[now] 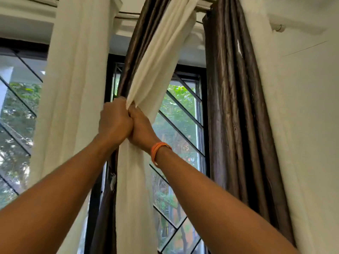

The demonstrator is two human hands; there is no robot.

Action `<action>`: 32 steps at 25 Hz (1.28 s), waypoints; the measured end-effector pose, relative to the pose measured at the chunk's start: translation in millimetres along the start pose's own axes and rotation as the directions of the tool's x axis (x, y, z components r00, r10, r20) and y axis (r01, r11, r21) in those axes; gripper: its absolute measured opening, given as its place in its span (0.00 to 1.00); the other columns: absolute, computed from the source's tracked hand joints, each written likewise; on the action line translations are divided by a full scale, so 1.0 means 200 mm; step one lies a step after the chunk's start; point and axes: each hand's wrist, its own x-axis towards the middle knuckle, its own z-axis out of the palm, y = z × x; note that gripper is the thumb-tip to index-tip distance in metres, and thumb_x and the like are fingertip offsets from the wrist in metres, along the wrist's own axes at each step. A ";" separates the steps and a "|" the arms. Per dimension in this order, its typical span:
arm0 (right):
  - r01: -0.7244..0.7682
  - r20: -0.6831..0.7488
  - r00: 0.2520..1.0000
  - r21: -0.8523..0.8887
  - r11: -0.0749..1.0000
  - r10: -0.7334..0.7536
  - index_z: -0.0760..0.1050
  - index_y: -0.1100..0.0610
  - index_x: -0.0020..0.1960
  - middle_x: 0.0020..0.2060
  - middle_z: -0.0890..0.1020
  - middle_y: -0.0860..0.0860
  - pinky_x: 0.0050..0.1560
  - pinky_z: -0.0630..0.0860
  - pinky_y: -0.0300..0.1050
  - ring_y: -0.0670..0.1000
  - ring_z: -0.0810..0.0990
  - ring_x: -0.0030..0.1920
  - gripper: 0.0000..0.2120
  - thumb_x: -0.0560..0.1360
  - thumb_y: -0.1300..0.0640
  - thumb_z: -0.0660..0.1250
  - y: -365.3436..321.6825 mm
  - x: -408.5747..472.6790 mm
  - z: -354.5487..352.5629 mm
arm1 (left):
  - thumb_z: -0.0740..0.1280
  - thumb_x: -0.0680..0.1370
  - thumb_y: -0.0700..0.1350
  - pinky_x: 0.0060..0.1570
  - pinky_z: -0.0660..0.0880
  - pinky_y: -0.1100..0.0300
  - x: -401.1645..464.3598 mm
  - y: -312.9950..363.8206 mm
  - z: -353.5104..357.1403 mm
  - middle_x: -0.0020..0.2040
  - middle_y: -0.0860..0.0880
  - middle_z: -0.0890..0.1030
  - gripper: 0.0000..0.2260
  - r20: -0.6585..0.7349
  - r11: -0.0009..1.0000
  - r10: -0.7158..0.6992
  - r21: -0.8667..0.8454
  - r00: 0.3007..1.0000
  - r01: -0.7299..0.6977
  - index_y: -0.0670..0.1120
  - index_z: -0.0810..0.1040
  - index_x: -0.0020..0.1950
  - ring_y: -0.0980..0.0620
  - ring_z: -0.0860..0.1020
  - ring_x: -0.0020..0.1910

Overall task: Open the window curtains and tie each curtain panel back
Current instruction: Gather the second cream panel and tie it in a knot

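Note:
A cream curtain panel (157, 57) and a brown satin panel (141, 33) hang together from the rod at the middle of the window, gathered into one bunch at hand height. My left hand (114, 120) grips the bunch from the left. My right hand (141, 129), with an orange band at the wrist, grips the cream cloth right beside it, and the two hands touch. Below the hands the cream cloth (134, 198) falls straight down. What the fingers do behind the cloth is hidden.
Another cream panel (73, 88) hangs at the left. A brown panel (238, 107) and a cream panel (302, 125) hang at the right. Behind them is a black-framed window (183, 116) with a diagonal grille and trees outside. The curtain rod (128, 14) runs along the top.

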 end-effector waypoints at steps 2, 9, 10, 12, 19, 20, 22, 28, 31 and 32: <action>-0.050 -0.039 0.998 -0.088 0.995 0.047 0.61 0.57 0.74 0.65 0.71 0.59 0.63 0.71 0.61 0.62 0.73 0.64 0.38 0.68 0.40 0.56 0.04 -0.04 -0.03 | 0.63 0.77 0.43 0.40 0.67 0.54 -0.06 0.01 0.05 0.48 0.36 0.80 0.08 0.037 0.997 0.023 -0.072 0.999 -0.021 0.41 0.77 0.52 0.35 0.78 0.48; -0.244 -0.089 0.970 -0.301 0.922 0.227 0.44 0.50 0.80 0.76 0.54 0.56 0.67 0.65 0.67 0.64 0.69 0.67 0.44 0.72 0.44 0.65 0.27 -0.31 -0.37 | 0.65 0.77 0.44 0.50 0.77 0.45 -0.23 0.33 0.30 0.55 0.40 0.77 0.13 0.197 0.989 -0.011 -0.139 0.980 0.039 0.43 0.69 0.59 0.38 0.77 0.54; -0.226 -0.101 0.974 -0.316 0.921 0.205 0.44 0.49 0.79 0.76 0.54 0.55 0.67 0.65 0.67 0.62 0.71 0.66 0.45 0.71 0.44 0.66 0.28 -0.35 -0.43 | 0.65 0.76 0.43 0.53 0.76 0.44 -0.25 0.38 0.31 0.59 0.40 0.75 0.17 0.200 0.992 -0.030 -0.112 0.979 0.053 0.42 0.67 0.63 0.38 0.75 0.57; -0.199 -0.135 0.978 -0.406 0.892 0.156 0.47 0.48 0.79 0.75 0.56 0.54 0.66 0.65 0.65 0.59 0.72 0.65 0.42 0.73 0.44 0.67 0.33 -0.42 -0.56 | 0.66 0.76 0.41 0.59 0.71 0.45 -0.30 0.51 0.36 0.69 0.41 0.67 0.26 0.125 1.000 -0.010 -0.010 0.992 0.012 0.43 0.61 0.72 0.39 0.69 0.65; -0.179 -0.275 0.961 -0.524 0.833 0.034 0.69 0.55 0.67 0.60 0.73 0.53 0.56 0.70 0.41 0.51 0.72 0.60 0.33 0.67 0.40 0.67 0.61 -0.80 -0.98 | 0.64 0.76 0.34 0.62 0.74 0.51 -0.57 0.91 0.68 0.66 0.39 0.73 0.19 0.146 0.758 0.635 -0.306 0.759 -0.576 0.38 0.72 0.67 0.42 0.71 0.66; -0.226 -0.353 0.933 -0.425 0.877 0.069 0.68 0.55 0.68 0.62 0.72 0.52 0.60 0.69 0.42 0.50 0.71 0.62 0.34 0.67 0.39 0.65 0.69 -0.89 -1.03 | 0.64 0.76 0.33 0.65 0.72 0.50 -0.62 0.94 0.73 0.69 0.39 0.70 0.23 0.207 0.773 0.614 -0.353 0.762 -0.527 0.38 0.68 0.71 0.42 0.69 0.69; -0.338 -0.486 0.863 -0.359 0.870 0.135 0.66 0.56 0.69 0.63 0.71 0.54 0.64 0.66 0.47 0.54 0.70 0.64 0.34 0.70 0.38 0.63 0.85 -1.06 -1.07 | 0.63 0.75 0.33 0.69 0.68 0.51 -0.75 0.97 0.82 0.73 0.39 0.63 0.28 0.340 0.839 0.462 -0.466 0.819 -0.280 0.39 0.62 0.75 0.41 0.66 0.71; -0.529 -0.533 0.747 -0.115 0.841 0.397 0.65 0.56 0.69 0.65 0.72 0.52 0.67 0.69 0.50 0.51 0.71 0.64 0.35 0.70 0.43 0.75 1.06 -1.27 -1.20 | 0.70 0.75 0.55 0.74 0.59 0.47 -1.06 0.82 0.98 0.77 0.44 0.56 0.40 0.277 0.932 -0.169 -0.267 0.946 0.245 0.45 0.51 0.79 0.44 0.57 0.76; -0.515 -0.309 0.774 0.199 0.834 0.552 0.74 0.55 0.63 0.58 0.82 0.50 0.60 0.78 0.46 0.46 0.82 0.55 0.26 0.70 0.49 0.77 1.09 -1.29 -1.24 | 0.72 0.71 0.63 0.68 0.70 0.49 -1.12 0.77 1.02 0.64 0.45 0.73 0.43 0.600 0.547 -0.344 -0.497 0.722 0.674 0.43 0.58 0.76 0.47 0.73 0.66; -0.530 -0.195 0.795 0.237 0.814 0.574 0.76 0.55 0.62 0.56 0.84 0.50 0.58 0.80 0.48 0.47 0.83 0.54 0.24 0.69 0.52 0.78 1.10 -1.31 -1.23 | 0.69 0.69 0.69 0.60 0.76 0.46 -1.14 0.76 1.02 0.57 0.47 0.78 0.42 0.720 0.350 -0.292 -0.532 0.629 0.771 0.44 0.64 0.73 0.46 0.79 0.56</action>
